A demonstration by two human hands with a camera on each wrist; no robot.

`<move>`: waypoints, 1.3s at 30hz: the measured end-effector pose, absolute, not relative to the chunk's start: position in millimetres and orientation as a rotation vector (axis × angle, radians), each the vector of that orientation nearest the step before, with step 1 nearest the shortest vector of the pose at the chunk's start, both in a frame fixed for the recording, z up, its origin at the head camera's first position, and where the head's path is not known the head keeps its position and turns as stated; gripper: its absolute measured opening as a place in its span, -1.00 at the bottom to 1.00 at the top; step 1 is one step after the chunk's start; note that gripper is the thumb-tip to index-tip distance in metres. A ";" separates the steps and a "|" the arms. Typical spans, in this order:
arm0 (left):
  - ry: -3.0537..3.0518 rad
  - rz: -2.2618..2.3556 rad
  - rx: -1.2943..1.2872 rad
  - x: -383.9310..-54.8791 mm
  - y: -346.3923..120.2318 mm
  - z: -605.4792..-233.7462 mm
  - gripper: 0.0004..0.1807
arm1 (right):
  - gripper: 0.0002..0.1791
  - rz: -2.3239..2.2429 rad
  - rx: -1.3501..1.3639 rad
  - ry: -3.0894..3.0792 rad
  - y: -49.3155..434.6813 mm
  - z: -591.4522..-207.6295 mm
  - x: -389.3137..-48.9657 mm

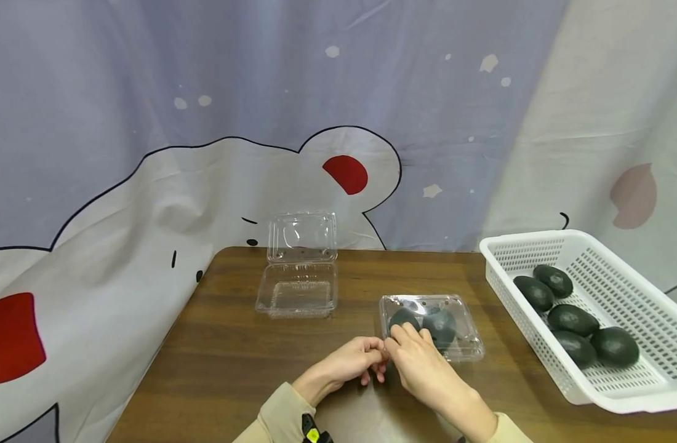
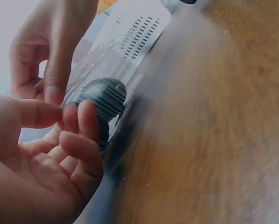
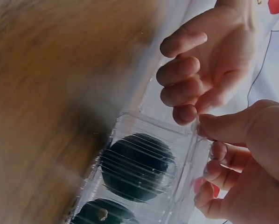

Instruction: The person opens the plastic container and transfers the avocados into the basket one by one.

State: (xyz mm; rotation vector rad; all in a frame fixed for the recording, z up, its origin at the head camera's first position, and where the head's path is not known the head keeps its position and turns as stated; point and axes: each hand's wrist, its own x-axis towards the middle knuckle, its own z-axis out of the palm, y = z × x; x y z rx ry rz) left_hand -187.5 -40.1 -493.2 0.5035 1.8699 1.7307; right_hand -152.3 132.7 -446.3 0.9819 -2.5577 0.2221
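A lidded clear plastic clamshell box (image 1: pixel 467 352) stands on the wooden table, its lid down over dark green avocados (image 1: pixel 441 330). Through its ribbed side in the right wrist view, one avocado (image 3: pixel 137 165) shows whole and another (image 3: pixel 104 212) in part, with its stem end. My left hand (image 1: pixel 352 360) is at the box's near left corner, thumb and index finger pinching the rim, the other fingers loosely bent. Beside it, my right hand (image 1: pixel 427 372) pinches the rim between thumb and fingers. Whether the edge is fully fastened, I cannot tell.
Farther back on the left, a second clear clamshell (image 1: pixel 296 295) stands with its lid (image 1: pixel 302 237) raised. At right, a white perforated basket (image 1: pixel 510 314) holds several avocados (image 1: pixel 573 320). A printed curtain (image 1: pixel 455 154) hangs behind the table (image 1: pixel 222 344).
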 end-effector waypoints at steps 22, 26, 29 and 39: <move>1.986 1.885 0.288 -186.9 -27.3 -497.9 -0.86 | -0.83 0.415 0.689 -2.453 128.0 -430.2 -166.2; 1.981 1.904 0.259 -187.6 -27.3 -497.3 -0.87 | -0.83 0.358 0.721 -2.472 129.2 -431.8 -164.5; 1.967 1.906 0.265 -187.7 -27.2 -496.5 -0.86 | -0.80 0.309 0.753 -2.461 132.5 -433.1 -163.6; 1.984 1.854 0.303 -185.9 -28.9 -495.9 -0.79 | -0.67 0.130 0.926 -2.408 155.8 -446.6 -155.0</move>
